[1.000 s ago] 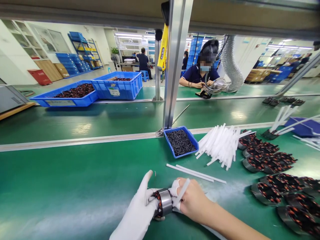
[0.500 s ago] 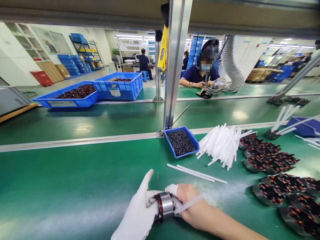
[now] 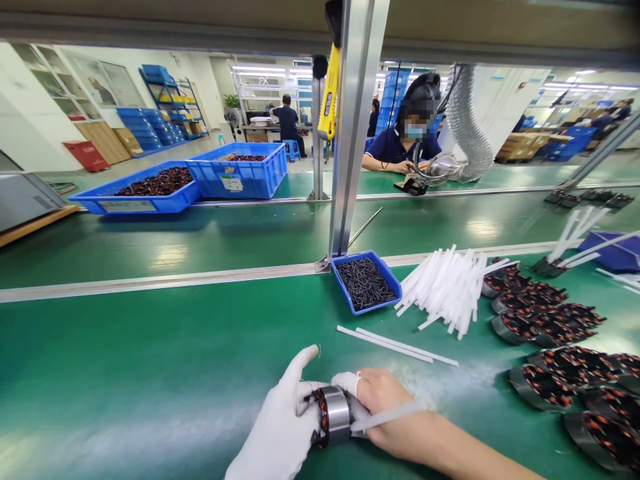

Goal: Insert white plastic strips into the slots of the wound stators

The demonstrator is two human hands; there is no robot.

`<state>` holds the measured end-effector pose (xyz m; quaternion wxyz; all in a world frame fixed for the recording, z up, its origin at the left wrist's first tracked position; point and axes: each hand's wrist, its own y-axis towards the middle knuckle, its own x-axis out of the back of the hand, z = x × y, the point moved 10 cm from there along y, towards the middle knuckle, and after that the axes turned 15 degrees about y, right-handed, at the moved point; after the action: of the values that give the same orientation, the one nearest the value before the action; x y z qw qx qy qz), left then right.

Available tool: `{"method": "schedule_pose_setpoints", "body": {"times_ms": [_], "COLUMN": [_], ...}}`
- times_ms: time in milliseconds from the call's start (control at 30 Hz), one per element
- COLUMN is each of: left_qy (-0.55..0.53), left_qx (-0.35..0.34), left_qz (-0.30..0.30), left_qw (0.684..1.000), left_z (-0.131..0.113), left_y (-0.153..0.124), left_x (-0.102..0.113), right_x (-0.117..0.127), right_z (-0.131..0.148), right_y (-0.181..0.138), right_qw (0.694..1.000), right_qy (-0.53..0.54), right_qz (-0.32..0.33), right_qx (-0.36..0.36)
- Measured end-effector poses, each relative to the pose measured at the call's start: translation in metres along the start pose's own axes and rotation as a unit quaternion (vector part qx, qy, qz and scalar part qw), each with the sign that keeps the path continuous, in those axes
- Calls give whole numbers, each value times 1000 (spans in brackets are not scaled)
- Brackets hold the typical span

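Observation:
A motor stator [image 3: 336, 415], a steel ring with copper windings and black insulation, is held on its side low in the middle. My left hand [image 3: 283, 420], in a white glove, grips its left side; the thumb points up beside a thin copper wire [image 3: 319, 360]. My right hand [image 3: 377, 400], with white finger covers, is closed at the stator's right side, a covered fingertip against its upper edge. A white plastic strip [image 3: 387, 417] sticks out to the right from there, across my wrist. Whether my right fingers pinch its hidden end cannot be seen.
Two white strips [image 3: 395, 347] lie ahead. Beyond are a blue tray of black sleeves [image 3: 367, 283] and a pile of white strips [image 3: 445, 290]. Several stators [image 3: 545, 380] stand at right. A metal post [image 3: 353, 133] rises mid-bench; a co-worker [image 3: 400, 150] sits across.
The view has shifted slightly, and both hands with the stator appear a little further right. The white strip, blurred before, shows more sharply. Both hands keep their hold.

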<state>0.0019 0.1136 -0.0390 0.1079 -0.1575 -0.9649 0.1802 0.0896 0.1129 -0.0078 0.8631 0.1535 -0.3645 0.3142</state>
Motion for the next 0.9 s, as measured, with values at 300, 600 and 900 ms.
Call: {"method": "schedule_pose_setpoints", "body": {"times_ms": [300,600,900], "left_qy": [-5,47,484], "left_qx": [4,-29,-259], "left_qz": [8,13,-226], "left_qw": [1000,998,805], "left_z": [-1,-2,-34], "left_y": [1,5,-16], "left_x": [-2,-1,21], "right_x": [2,31,103], "right_z": [1,-17,-89], "right_y": [-1,-1,-16], "right_qw": [1000,999,961], "right_qy": [-17,11,-69], "right_qz": [-2,-26,-193], "right_qx": [6,-40,-188]}}
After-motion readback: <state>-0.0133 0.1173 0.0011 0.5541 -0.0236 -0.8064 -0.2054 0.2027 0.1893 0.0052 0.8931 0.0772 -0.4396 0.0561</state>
